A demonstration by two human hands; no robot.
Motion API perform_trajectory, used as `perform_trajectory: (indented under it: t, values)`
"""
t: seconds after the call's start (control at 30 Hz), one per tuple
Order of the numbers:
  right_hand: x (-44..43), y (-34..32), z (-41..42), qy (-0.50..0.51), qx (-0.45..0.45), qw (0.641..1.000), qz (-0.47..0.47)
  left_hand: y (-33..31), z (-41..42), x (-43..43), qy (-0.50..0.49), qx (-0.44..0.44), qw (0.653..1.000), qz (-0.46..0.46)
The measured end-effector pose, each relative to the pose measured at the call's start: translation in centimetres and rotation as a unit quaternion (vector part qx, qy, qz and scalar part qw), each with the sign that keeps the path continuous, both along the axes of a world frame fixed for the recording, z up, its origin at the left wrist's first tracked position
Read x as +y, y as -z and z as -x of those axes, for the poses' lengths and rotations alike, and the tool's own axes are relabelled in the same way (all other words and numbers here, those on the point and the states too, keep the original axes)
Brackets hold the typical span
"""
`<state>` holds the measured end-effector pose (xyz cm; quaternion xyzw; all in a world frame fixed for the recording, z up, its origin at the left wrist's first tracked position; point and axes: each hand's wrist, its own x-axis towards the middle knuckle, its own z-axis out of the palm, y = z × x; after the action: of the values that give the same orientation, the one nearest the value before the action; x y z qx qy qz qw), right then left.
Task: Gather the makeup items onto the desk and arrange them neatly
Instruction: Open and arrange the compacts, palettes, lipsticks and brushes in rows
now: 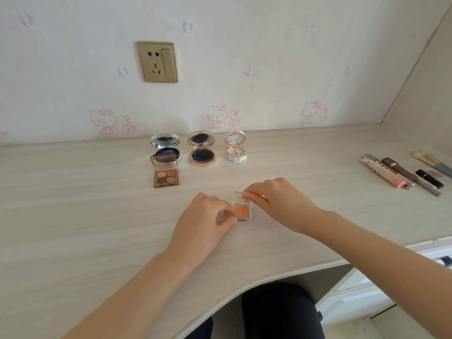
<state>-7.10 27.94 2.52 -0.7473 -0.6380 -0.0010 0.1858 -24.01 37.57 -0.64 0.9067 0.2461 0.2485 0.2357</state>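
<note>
Head view: left hand (pixel 203 220) and right hand (pixel 278 201) pinch the eyeshadow case (pixel 242 211) between them.

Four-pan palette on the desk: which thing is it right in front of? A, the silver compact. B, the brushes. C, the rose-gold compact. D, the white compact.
A: the palette lies directly in front of the silver compact, at the left end of the row.

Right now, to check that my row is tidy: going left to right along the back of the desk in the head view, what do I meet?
silver compact → rose-gold compact → white compact → pink tube
</note>
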Motion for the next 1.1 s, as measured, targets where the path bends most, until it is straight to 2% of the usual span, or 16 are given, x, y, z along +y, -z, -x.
perform_trajectory:
  t: [0.27,0.8,1.1]
  values:
    - [0.8,0.1,0.0,-0.020,-0.025,0.999,-0.001,0.9,-0.3,0.4,0.010,-0.033,0.998,-0.052]
    - [1.4,-0.1,0.0,0.005,0.091,0.995,0.027,1.4,-0.2,0.3,0.011,-0.044,0.998,-0.053]
    - [-1.7,2.2,1.5,0.127,0.057,0.990,-0.025,1.3,-0.2,0.2,0.010,-0.049,0.997,-0.062]
